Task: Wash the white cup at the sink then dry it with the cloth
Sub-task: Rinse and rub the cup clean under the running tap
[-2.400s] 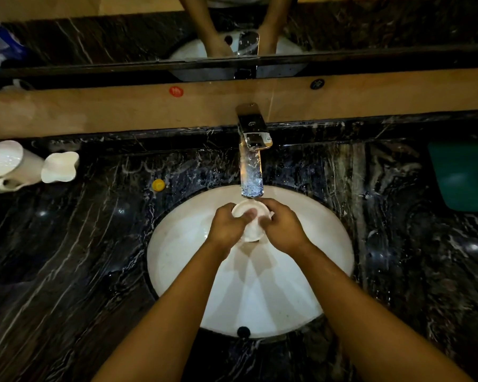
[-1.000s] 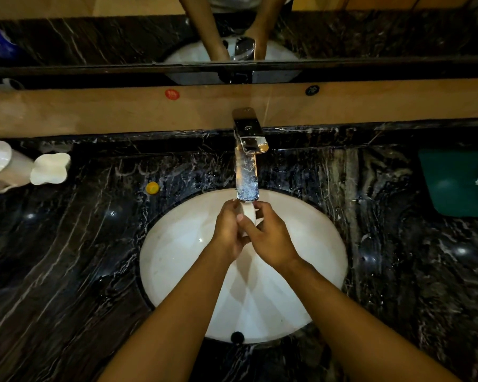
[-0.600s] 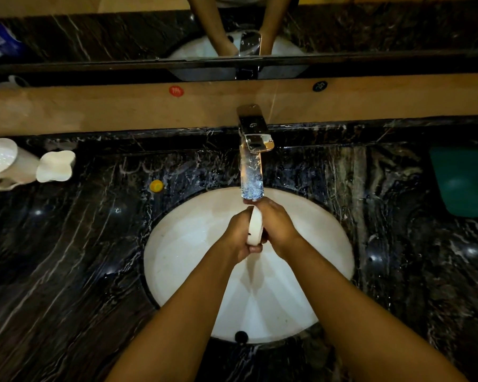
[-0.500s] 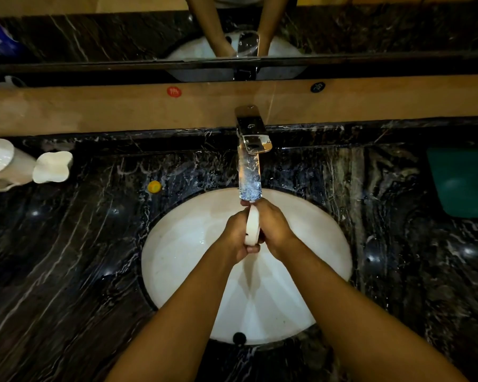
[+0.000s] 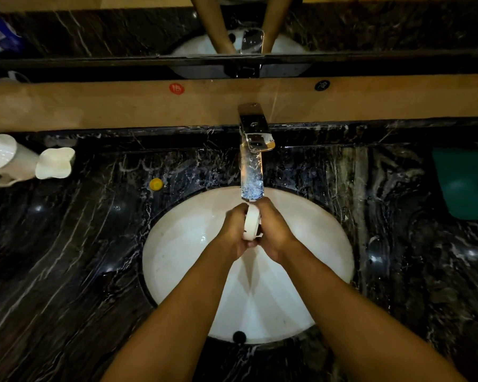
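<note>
I see both forearms reaching forward from the bottom edge, bare to the elbow, and angling inward until the wrists nearly meet. My left hand [image 5: 233, 230] sits with its back turned up and to the left, fingers curled inward in a closed grip. My right hand [image 5: 273, 230] mirrors it, back turned up and to the right, fingers folded toward the left palm. The two hands press close together, knuckles pointing forward, thumbs hidden from me.
</note>
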The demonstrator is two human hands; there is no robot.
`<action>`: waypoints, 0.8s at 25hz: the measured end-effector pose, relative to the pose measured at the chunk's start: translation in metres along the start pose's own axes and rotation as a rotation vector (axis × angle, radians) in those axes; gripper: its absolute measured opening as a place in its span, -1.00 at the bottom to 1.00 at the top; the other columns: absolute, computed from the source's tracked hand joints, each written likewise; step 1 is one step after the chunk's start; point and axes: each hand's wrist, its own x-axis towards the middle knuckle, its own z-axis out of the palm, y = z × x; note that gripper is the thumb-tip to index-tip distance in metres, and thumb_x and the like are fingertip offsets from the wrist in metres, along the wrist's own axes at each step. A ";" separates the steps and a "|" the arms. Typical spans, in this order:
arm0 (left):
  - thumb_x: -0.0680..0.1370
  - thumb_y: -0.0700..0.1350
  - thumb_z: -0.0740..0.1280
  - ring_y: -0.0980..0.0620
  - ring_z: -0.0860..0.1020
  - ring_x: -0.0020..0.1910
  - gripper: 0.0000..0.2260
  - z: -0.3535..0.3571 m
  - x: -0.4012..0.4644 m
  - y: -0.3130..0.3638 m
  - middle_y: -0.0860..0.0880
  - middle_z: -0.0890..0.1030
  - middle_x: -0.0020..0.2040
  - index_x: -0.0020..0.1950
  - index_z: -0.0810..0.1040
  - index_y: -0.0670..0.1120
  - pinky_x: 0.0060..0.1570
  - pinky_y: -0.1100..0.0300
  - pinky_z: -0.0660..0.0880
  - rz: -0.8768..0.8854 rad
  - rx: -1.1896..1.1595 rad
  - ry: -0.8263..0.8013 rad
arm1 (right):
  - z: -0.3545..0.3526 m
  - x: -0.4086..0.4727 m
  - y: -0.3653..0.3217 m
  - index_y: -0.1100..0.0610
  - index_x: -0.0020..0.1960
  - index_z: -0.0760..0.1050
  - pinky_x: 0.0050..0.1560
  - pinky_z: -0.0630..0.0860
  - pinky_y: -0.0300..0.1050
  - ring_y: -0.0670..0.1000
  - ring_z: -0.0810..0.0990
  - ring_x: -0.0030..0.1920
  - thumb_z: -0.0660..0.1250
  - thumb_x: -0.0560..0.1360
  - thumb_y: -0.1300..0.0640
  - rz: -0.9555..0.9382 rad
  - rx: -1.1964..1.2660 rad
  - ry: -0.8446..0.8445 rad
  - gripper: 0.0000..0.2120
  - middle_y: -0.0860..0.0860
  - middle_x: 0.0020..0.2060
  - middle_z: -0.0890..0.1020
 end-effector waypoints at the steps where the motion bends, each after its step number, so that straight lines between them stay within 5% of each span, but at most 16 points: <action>1: 0.54 -0.08 0.17 -0.05 0.51 -0.32 -0.83 0.001 -0.002 0.000 -0.12 0.56 -0.23 -0.02 0.53 -0.09 -0.40 0.21 0.22 0.010 -0.067 0.050 | 0.002 0.001 0.003 -0.04 -0.01 0.52 -0.41 0.44 -0.17 0.07 0.65 -0.21 0.22 0.56 -0.06 -0.038 0.032 0.017 -0.86 0.06 -0.18 0.65; 4: 0.51 -0.12 0.19 -0.02 0.56 -0.23 -0.83 0.005 -0.016 -0.009 -0.03 0.63 -0.26 -0.16 0.57 -0.08 -0.26 0.14 0.41 0.155 -0.157 0.067 | 0.006 0.007 0.004 -0.03 0.04 0.48 -0.21 0.53 -0.01 0.15 0.62 -0.05 0.20 0.62 0.03 -0.110 0.067 0.157 -0.91 0.12 -0.02 0.64; 6: 0.52 -0.07 0.24 0.09 0.58 -0.09 -0.85 0.001 -0.026 -0.022 0.08 0.66 -0.16 -0.14 0.60 0.02 -0.07 0.15 0.50 0.299 0.082 0.065 | 0.004 0.010 0.000 -0.07 0.05 0.52 0.02 0.58 0.13 0.17 0.62 0.07 0.14 0.65 0.00 -0.113 0.034 0.224 -0.82 0.14 0.08 0.64; 9: 0.60 -0.17 0.37 0.28 0.54 0.07 -0.84 -0.016 -0.028 -0.034 -0.02 0.61 0.12 0.00 0.57 0.12 0.09 0.42 0.42 0.549 0.456 0.032 | 0.003 0.012 -0.007 -0.08 0.08 0.57 0.12 0.50 0.02 0.09 0.59 0.15 0.09 0.68 0.07 -0.171 -0.050 0.172 -0.73 0.04 0.10 0.66; 13: 0.58 -0.21 0.44 -0.02 0.64 -0.10 -0.90 -0.027 -0.026 -0.026 -0.03 0.66 -0.13 -0.05 0.60 -0.01 0.01 0.10 0.60 0.608 0.519 -0.013 | -0.001 0.011 -0.013 -0.13 0.32 0.53 0.34 0.49 0.08 0.06 0.56 0.31 0.24 0.65 0.09 -0.159 -0.075 0.028 -0.71 -0.01 0.29 0.63; 15: 0.59 -0.27 0.42 -0.15 0.62 -0.12 -0.92 -0.031 -0.026 -0.020 -0.15 0.62 -0.16 -0.06 0.59 -0.11 0.00 -0.06 0.61 0.625 0.474 -0.033 | -0.009 0.007 -0.010 -0.17 0.42 0.45 0.26 0.54 0.11 0.09 0.58 0.30 0.38 0.59 0.10 -0.139 -0.006 -0.086 -0.56 -0.01 0.34 0.60; 17: 0.59 -0.31 0.41 -0.07 0.62 -0.15 -0.95 -0.036 -0.026 -0.015 -0.12 0.63 -0.19 -0.02 0.61 -0.18 -0.10 0.07 0.60 0.620 0.399 -0.078 | -0.011 0.002 -0.006 -0.21 0.44 0.40 0.11 0.63 0.11 0.13 0.65 0.22 0.43 0.56 0.02 -0.134 0.002 -0.145 -0.50 0.02 0.32 0.59; 20: 0.58 -0.31 0.42 0.04 0.70 -0.06 -0.87 -0.044 -0.028 -0.015 0.03 0.74 -0.12 0.05 0.68 -0.11 -0.06 0.26 0.59 0.556 0.292 -0.154 | -0.007 0.000 -0.003 -0.12 0.25 0.51 -0.09 0.67 0.06 0.11 0.69 0.02 0.35 0.59 -0.05 -0.113 -0.046 -0.107 -0.76 0.14 0.12 0.61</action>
